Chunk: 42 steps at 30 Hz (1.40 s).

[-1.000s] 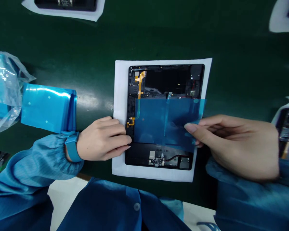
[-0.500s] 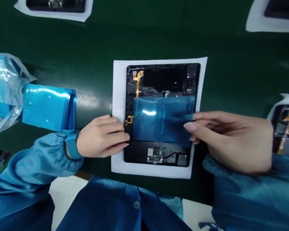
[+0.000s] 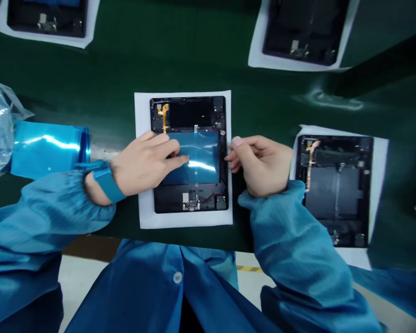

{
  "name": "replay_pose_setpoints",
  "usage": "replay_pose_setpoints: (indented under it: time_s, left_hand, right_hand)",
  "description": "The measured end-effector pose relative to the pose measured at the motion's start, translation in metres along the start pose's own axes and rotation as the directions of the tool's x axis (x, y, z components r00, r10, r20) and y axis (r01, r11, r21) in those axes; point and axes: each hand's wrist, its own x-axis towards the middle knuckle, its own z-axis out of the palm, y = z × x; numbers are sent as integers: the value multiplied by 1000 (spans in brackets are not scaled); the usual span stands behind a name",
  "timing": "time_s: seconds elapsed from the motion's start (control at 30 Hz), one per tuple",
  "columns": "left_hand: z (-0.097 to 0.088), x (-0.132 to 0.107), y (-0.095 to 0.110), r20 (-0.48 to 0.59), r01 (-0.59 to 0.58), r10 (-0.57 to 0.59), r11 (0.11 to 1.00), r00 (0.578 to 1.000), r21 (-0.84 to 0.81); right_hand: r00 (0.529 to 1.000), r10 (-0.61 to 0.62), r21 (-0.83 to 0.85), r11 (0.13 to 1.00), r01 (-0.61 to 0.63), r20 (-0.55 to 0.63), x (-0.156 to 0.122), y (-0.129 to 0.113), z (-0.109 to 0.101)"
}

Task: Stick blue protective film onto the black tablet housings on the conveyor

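A tablet back housing (image 3: 211, 196) with bare inner parts lies face up on a white sheet (image 3: 146, 217). A translucent blue film (image 3: 204, 155) covers the flat dark area across its middle. My left hand (image 3: 145, 162) reaches over the left side of the housing, one fingertip resting on the film and the other fingers bent but apart from it. Beside the housing's right edge is my right hand (image 3: 265, 162), thumb and fingers drawn together with nothing visible between them. An orange flex cable (image 3: 165, 115) runs along the housing's upper left.
A stack of blue film sheets (image 3: 45, 150) lies at left, beside a clear plastic bag (image 3: 2, 120). Another opened tablet housing (image 3: 353, 222) sits at right. Two more, a left housing (image 3: 62, 27) and a right housing (image 3: 291, 27), lie at the back of the green table (image 3: 176, 60).
My right hand has let go of the blue film's right edge and drawn back. My left hand has moved from the housing's left edge onto the film. The camera view has shifted.
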Motion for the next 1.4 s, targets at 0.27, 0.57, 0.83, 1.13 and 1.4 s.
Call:
replay_pose_setpoints:
  time_s: [0.27,0.57,0.83,1.13,1.4]
  left_hand:
    - [4,44,16,220,0,-6,1000,975,29]
    - [-7,-10,-1,36,297,-295,950,955,-95]
    - [6,-48,-8,194,403,-363,883,911,-241]
    - [11,-49,-4,181,395,-360,890,915,-227]
    - [13,-50,-3,160,382,-353,895,922,-229]
  right_hand:
    - [998,26,11,1000,-27,48,4,0,5]
    - [834,-398,-356,769,530,383,-14,-28,11]
    - [549,-379,-450,322,833,745,15,-37,54]
    - [410,-389,-356,207,911,825,-7,-33,42]
    - [544,-433,-455,300,839,718,-3,-26,31]
